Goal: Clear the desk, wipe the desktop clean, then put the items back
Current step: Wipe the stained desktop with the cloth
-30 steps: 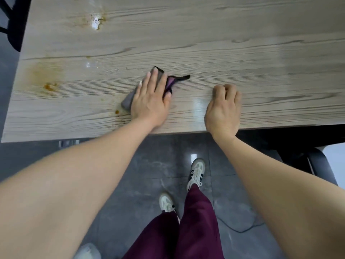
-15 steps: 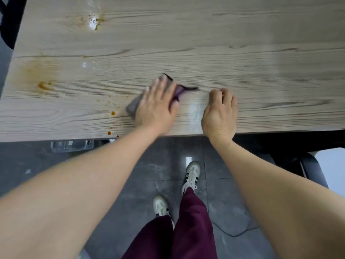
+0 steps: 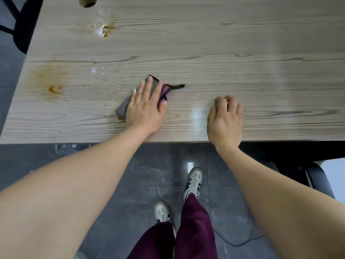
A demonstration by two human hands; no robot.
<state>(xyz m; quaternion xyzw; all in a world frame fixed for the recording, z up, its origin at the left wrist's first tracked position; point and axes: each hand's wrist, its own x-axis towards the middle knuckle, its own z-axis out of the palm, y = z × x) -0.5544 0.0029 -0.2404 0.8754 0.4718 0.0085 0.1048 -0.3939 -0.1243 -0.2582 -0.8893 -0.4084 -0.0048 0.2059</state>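
Wiping step in progress: my left hand lies flat, fingers straight, pressing the grey-purple cloth onto the counter close to its near edge. A dark strip of the cloth sticks out past my fingertips to the right. My right hand rests on the counter just right of that, fingers curled under, holding nothing, probably bracing me.

No items in view on the counter, so clearing looks done; putting things back not yet started.

Dirt left, as far as I can see:
- orange-brown stain plus a faint rusty smear around it, left of the cloth
- small brown specks at the cloth's near-left corner
- crusty white-orange residue further back, below the cable hole
- small shiny droplets between the two

The patch between my hands reads glossy, likely damp from wiping.

Next move, my call: slide the cloth left over the orange stain, firm pressure, along the grain. Then reach back for the crusty spot; that one probably needs scrubbing, not a single pass. Right half looks clean from here, though glare makes it hard to tell.
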